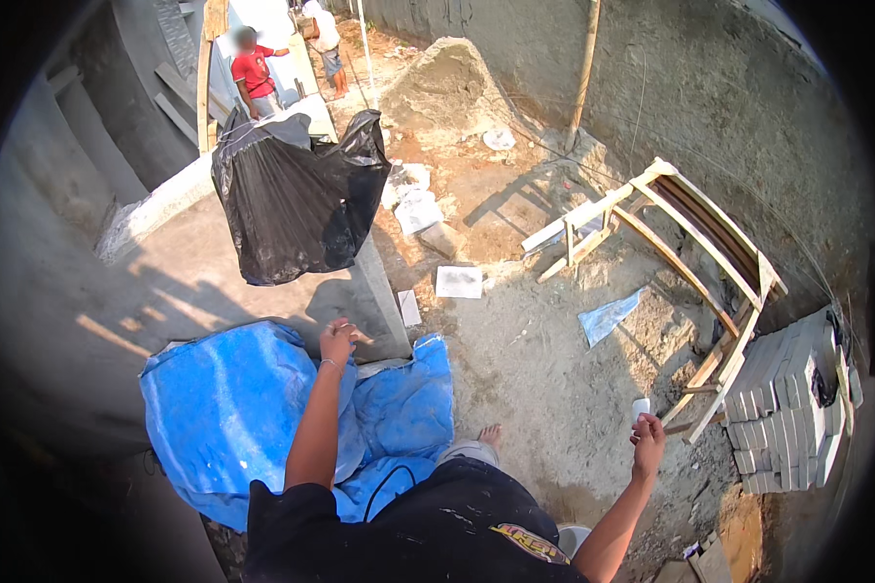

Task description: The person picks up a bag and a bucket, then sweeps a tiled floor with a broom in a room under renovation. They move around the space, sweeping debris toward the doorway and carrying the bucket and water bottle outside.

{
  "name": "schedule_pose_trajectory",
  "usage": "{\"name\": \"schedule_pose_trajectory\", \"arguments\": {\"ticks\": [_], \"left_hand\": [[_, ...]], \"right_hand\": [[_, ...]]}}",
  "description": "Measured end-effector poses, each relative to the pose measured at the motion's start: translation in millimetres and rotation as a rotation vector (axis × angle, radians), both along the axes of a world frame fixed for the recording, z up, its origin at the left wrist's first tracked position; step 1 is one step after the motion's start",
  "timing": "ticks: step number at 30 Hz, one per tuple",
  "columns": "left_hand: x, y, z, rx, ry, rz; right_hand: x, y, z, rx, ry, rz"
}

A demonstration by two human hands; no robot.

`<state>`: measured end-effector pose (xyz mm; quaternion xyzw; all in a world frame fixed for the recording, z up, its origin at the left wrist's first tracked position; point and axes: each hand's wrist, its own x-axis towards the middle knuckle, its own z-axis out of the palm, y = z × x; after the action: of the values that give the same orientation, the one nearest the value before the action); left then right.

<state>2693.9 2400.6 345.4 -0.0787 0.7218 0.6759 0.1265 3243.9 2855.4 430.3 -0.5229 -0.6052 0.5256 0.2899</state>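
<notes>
My left hand [339,342] is held out above a crumpled blue tarp [228,403], beside the corner of a concrete ledge [374,301]. Its fingers are partly stretched and apart, with nothing visible in them. Just beyond it, a black plastic bag [297,214] spreads out above the ledge, apart from the hand; whether it rests on anything, I cannot tell. Out to the right, my right hand [648,447] has its fingers curled. At its fingertips shows a small white object [641,408], apparently pinched there; its kind is unclear.
A curved wooden frame [690,277] leans at the right, near stacked grey blocks [783,403]. Farther off lie a sand heap [442,87], paper sheets [459,282] and a blue scrap [611,316]. Two people, one in a red shirt [253,73], stand at the far left.
</notes>
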Motion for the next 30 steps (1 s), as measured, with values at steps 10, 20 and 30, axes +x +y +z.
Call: {"name": "schedule_pose_trajectory", "arguments": {"ticks": [10, 20, 30], "left_hand": [[-111.1, 176.7, -4.0, -0.569, -0.127, 0.539], [-137.5, 224.3, -5.5, -0.636, 0.067, 0.95], [-163.6, 283.2, -10.8, -0.829, 0.068, 1.328]], "right_hand": [[-159.5, 180.2, -76.4, -0.236, -0.108, 0.136], [-509.1, 375.5, -113.4, -0.246, -0.231, 0.767], [-995.2, 413.1, -16.0, 0.012, 0.038, 1.225]]}}
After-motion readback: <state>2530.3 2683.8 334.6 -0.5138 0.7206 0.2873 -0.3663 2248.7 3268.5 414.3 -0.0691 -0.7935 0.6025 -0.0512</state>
